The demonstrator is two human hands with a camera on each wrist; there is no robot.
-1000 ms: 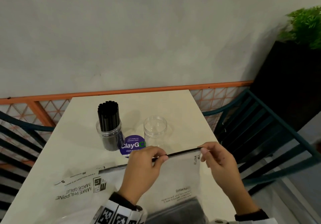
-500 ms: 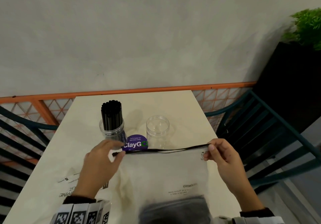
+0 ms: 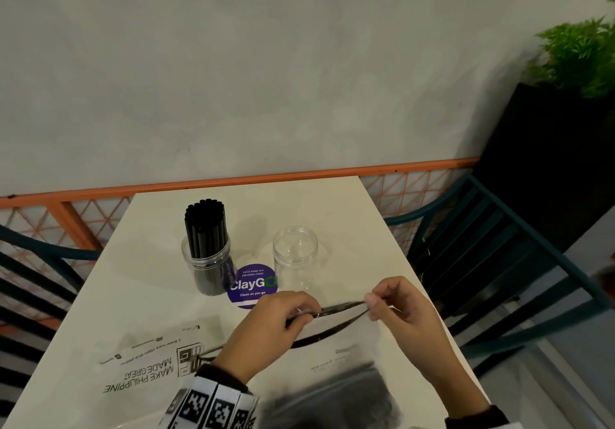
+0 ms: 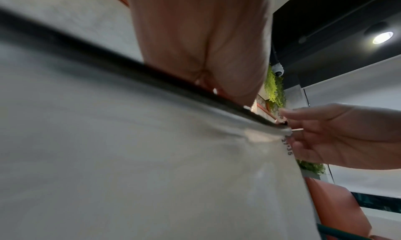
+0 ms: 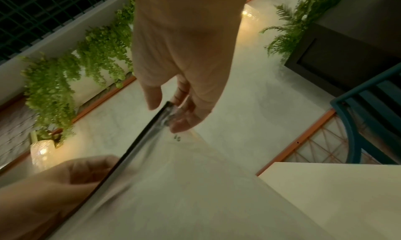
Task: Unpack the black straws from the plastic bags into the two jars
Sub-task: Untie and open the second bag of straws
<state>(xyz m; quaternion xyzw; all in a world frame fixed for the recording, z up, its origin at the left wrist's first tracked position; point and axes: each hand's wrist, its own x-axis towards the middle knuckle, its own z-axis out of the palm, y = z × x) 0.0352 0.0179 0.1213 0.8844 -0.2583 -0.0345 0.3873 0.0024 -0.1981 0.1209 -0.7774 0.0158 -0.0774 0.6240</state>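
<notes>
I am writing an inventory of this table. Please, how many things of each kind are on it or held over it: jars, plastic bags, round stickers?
Jars: 2, one full of black straws, one empty.
Plastic bags: 2, one flat on the table, one held at its zip edge by the left hand and the right hand.
Round stickers: 1, purple.
Total: 5

A cream-white table [image 3: 349,215] carries two clear jars side by side: the left jar [image 3: 207,267] packed with upright black straws [image 3: 203,229], the right jar [image 3: 295,255] holding nothing. A round purple sticker [image 3: 252,286] lies just before them. A flat printed plastic bag [image 3: 146,367] rests nearer the left front edge.
</notes>
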